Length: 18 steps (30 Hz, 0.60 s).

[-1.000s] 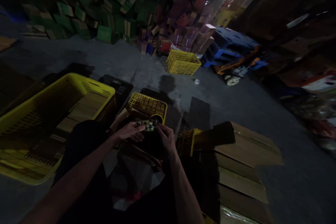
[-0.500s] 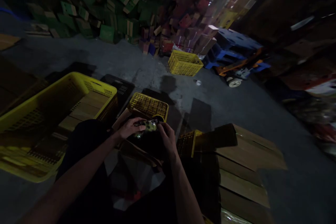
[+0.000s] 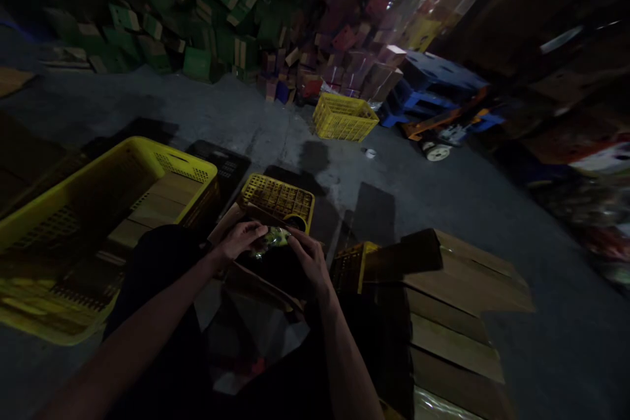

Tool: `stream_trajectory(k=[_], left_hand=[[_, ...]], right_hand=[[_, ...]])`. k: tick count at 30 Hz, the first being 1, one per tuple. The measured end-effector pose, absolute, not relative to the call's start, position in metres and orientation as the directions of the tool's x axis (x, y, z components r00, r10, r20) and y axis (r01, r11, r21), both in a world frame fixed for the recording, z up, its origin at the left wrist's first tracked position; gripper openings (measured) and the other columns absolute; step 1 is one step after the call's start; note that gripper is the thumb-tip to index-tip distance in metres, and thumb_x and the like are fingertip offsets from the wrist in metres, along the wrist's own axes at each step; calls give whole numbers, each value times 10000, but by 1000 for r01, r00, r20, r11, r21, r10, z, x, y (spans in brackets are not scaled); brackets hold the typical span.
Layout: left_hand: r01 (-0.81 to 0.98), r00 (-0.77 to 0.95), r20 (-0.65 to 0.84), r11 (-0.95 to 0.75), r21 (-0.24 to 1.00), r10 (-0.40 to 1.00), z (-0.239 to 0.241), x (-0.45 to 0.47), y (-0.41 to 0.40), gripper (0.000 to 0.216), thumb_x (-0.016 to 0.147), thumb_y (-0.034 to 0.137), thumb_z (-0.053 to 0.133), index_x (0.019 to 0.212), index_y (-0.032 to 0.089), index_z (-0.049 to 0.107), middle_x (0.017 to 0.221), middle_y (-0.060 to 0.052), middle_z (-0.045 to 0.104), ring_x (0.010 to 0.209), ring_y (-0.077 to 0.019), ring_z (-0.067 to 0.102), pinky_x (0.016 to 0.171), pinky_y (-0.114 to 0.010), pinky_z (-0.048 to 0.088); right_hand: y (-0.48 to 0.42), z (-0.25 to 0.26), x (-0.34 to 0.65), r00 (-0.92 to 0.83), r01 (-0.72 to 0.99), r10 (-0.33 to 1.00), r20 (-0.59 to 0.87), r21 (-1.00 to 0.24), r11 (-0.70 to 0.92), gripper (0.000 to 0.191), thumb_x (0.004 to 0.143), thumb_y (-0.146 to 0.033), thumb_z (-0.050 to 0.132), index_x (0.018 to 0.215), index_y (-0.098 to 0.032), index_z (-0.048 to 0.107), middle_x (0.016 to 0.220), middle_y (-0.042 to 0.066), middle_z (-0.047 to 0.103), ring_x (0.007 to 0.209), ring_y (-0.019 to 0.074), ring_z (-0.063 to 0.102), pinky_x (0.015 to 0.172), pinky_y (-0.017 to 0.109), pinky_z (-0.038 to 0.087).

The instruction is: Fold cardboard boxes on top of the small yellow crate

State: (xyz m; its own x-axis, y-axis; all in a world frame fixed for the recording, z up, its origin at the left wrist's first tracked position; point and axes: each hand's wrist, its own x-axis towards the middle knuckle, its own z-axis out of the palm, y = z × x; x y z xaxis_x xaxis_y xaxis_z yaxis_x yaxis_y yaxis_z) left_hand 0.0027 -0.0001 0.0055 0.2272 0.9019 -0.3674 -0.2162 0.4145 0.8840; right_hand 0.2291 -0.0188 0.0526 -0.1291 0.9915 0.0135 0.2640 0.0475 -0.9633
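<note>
Between my hands is a shiny, clear plastic wrapping (image 3: 274, 239) with greenish-yellow patches; its contents are too dark to name. My left hand (image 3: 240, 241) pinches its left side between thumb and fingers. On the right side, the fingertips of my right hand (image 3: 311, 257) close on the plastic. Both hands are over an open cardboard box (image 3: 222, 224), whose inside is in deep shadow. Just beyond the box lies an upturned-looking yellow crate (image 3: 278, 193), with a dark round thing (image 3: 296, 222) at its near edge.
On the left stands a large yellow crate (image 3: 189, 164) holding flat cardboard boxes. Stacked cartons (image 3: 457, 341) are at my right. Farther off are another yellow crate (image 3: 344, 119), blue pallets (image 3: 433, 82), an orange pallet jack (image 3: 445, 128) and heaped green boxes (image 3: 197, 62).
My right hand's fingers have shifted slightly left across the plastic, and the wrapping looks more bunched up. My left hand stays at its left side. The view has moved a little.
</note>
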Motion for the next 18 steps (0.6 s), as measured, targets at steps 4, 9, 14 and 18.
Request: stream_trajectory(k=[4, 9, 14, 18], left_hand=[[-229, 257, -390, 447, 864, 884, 4, 4, 1, 712, 639, 772, 824, 960, 146, 716, 864, -86, 751, 754, -226, 736, 731, -358, 597], [-269, 359, -240, 346, 899, 902, 19, 1, -1, 726, 766, 714, 775, 1244, 172, 699, 1243, -164, 722, 1126, -308, 701, 895, -380, 573], [-107, 304, -75, 112, 988, 950, 38, -1, -1, 563, 789, 473, 834, 1284, 226, 733, 1406, -79, 655, 1321, -312, 585, 1050, -345, 494], [-19, 235, -15, 20, 1000, 972, 35, -1, 1, 304, 843, 447, 764, 1008, 201, 830, 1195, -83, 749, 1150, -278, 674, 993, -316, 508]], right_hand=[[-19, 54, 228, -111, 246, 994, 2, -969, 30, 397, 890, -593, 673, 1117, -300, 816, 1202, 25, 783, 1185, 340, 686, 1084, 518, 494], [-18, 50, 228, -44, 261, 998, -39, -965, -27, 461, 875, -635, 664, 1090, -261, 827, 1067, 41, 816, 1066, 340, 721, 970, 474, 548], [-18, 50, 228, -30, 280, 997, -72, -958, -61, 481, 880, -642, 645, 1039, -227, 830, 897, 44, 810, 894, 301, 725, 787, 385, 567], [-18, 50, 227, -59, 312, 997, -48, -950, -27, 448, 916, -610, 609, 966, -223, 828, 869, 25, 786, 878, 276, 706, 753, 337, 541]])
